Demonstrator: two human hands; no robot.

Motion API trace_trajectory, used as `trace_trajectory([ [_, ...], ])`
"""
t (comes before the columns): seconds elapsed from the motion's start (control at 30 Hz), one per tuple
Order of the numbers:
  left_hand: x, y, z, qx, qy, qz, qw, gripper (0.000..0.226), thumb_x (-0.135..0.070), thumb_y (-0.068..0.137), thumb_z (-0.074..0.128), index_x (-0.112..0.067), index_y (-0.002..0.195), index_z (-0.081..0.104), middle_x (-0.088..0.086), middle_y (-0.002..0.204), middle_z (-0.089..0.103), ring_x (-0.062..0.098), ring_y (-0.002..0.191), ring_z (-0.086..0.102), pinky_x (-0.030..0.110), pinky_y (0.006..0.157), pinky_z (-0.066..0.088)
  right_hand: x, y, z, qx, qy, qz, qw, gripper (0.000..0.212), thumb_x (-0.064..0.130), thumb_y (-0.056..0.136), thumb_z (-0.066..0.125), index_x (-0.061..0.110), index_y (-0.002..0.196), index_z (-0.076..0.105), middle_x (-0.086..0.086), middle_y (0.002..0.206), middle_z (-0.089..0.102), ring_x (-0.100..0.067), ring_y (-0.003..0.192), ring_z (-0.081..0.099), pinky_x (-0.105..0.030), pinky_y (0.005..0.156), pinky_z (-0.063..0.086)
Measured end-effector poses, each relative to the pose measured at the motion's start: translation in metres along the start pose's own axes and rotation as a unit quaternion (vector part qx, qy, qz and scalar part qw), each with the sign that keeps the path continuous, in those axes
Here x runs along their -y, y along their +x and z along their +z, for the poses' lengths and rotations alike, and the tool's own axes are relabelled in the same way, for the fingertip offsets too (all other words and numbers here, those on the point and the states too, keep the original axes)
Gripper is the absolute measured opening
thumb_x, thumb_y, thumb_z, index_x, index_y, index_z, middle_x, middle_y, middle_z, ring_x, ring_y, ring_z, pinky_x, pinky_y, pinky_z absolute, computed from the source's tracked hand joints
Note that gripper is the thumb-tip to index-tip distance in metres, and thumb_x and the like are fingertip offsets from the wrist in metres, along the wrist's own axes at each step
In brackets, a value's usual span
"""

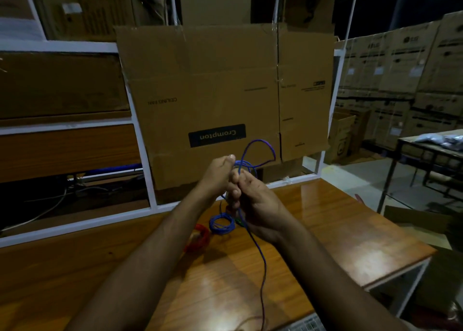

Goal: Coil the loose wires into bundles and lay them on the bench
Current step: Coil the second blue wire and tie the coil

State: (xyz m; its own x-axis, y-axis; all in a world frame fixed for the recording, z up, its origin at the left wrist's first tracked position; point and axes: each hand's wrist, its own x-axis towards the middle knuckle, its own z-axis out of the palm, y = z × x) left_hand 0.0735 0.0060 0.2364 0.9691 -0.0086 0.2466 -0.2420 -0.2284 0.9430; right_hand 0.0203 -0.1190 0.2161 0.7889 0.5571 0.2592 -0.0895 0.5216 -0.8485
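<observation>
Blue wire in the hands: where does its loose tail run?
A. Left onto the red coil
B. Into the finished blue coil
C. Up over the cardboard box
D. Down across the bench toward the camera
D: from both hands, the blue wire trails down across the wooden bench toward the bottom edge of the view.

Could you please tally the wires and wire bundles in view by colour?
Blue, coiled bundle lying on the wooden bench: 1
Blue, loose wire being coiled in both hands: 1
Red, coiled bundle lying on the bench: 1
Total: 3
</observation>
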Motion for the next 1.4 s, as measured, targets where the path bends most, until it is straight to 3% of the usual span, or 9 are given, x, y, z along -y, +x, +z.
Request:
trace_trajectory([
  [0.3,0.011,0.006,-0.033,-0.016,0.007,-0.042,0.999,0.038,-0.033,0.108,0.032,-0.019,0.074,0.044,-0.003,0.061,0.033,0.01,0.049,0.026,0.025,0.048,0.02,0.076,0.004,-0.043,-0.313,-0.14,-0.112,0.933,0.022,0.015,0.103,0.047,0.013,0.104,0.068,0.002,0.076,0.058,-0.006,0.053,0.038,-0.019,0.046,0.031],
  [0.47,0.004,0.003,-0.044,0.044,-0.057,-0.069,0.995,0.037,-0.035,0.108,0.032,-0.02,0.075,0.041,-0.006,0.058,0.03,0.009,0.045,0.023,0.02,0.042,0.019,0.081,0.014,-0.079,-0.484,-0.447,-0.221,0.719,0.016,0.015,0.099,0.055,0.019,0.109,0.067,0.006,0.087,0.07,-0.012,0.085,0.067,-0.025,0.072,0.051],
  [0.6,-0.005,0.003,-0.046,0.101,-0.223,-0.086,0.966,0.038,-0.034,0.108,0.029,-0.02,0.073,0.037,-0.008,0.053,0.024,0.007,0.04,0.019,0.022,0.041,0.012,0.066,0.012,-0.091,-0.452,-0.628,-0.213,0.596,0.013,0.018,0.1,0.052,0.016,0.102,0.065,-0.006,0.083,0.066,-0.022,0.073,0.062,-0.036,0.06,0.055],
  [0.7,-0.011,0.007,-0.05,0.118,-0.337,-0.085,0.93,0.04,-0.037,0.108,0.026,-0.02,0.073,0.035,-0.009,0.049,0.025,0.007,0.04,0.014,0.022,0.039,0.012,0.044,0.008,-0.095,-0.416,-0.741,-0.086,0.52,0.018,0.012,0.099,0.046,0.013,0.1,0.064,-0.006,0.076,0.06,-0.024,0.067,0.057,-0.037,0.056,0.052],
  [0.87,-0.015,0.015,-0.044,0.11,-0.398,-0.079,0.907,0.041,-0.042,0.107,0.026,-0.019,0.074,0.038,-0.008,0.049,0.026,0.006,0.038,0.014,0.019,0.032,0.019,0.015,-0.001,-0.065,-0.19,-0.803,0.145,0.545,0.015,0.015,0.101,0.05,0.017,0.109,0.063,0.001,0.089,0.06,-0.012,0.078,0.061,-0.03,0.074,0.058],
  [0.97,-0.011,0.018,-0.037,0.083,-0.38,-0.074,0.918,0.041,-0.04,0.107,0.026,-0.018,0.075,0.037,-0.007,0.049,0.026,0.006,0.035,0.02,0.019,0.032,0.019,0.018,-0.005,-0.033,-0.041,-0.811,0.182,0.555,0.029,0.011,0.1,0.051,0.014,0.128,0.057,-0.005,0.118,0.061,-0.015,0.102,0.062,-0.031,0.09,0.055],
  [1.07,-0.006,0.02,-0.03,0.059,-0.362,-0.076,0.927,0.04,-0.038,0.108,0.027,-0.017,0.075,0.038,-0.007,0.047,0.027,0.005,0.034,0.021,0.019,0.034,0.018,0.03,-0.014,-0.012,0.019,-0.841,0.12,0.527,0.042,0.0,0.097,0.05,0.013,0.136,0.054,-0.009,0.134,0.046,-0.019,0.113,0.055,-0.031,0.096,0.051],
  [1.2,0.0,0.017,-0.02,0.051,-0.304,-0.068,0.949,0.039,-0.035,0.108,0.03,-0.015,0.075,0.039,-0.005,0.049,0.032,0.008,0.038,0.028,0.021,0.038,0.024,0.045,-0.01,0.005,0.067,-0.868,-0.057,0.488,0.039,0.0,0.093,0.06,0.018,0.127,0.065,-0.005,0.13,0.056,-0.017,0.112,0.057,-0.029,0.095,0.05],
  [1.4,-0.001,0.008,-0.007,0.104,-0.234,-0.047,0.965,0.038,-0.03,0.108,0.034,0.002,0.115,0.053,0.02,0.09,0.062,0.031,0.074,0.061,0.045,0.074,0.051,0.063,0.012,-0.009,0.015,-0.788,-0.334,0.516,0.012,0.009,0.084,0.069,0.012,0.096,0.069,-0.001,0.08,0.07,-0.012,0.067,0.065,-0.02,0.059,0.05],
])
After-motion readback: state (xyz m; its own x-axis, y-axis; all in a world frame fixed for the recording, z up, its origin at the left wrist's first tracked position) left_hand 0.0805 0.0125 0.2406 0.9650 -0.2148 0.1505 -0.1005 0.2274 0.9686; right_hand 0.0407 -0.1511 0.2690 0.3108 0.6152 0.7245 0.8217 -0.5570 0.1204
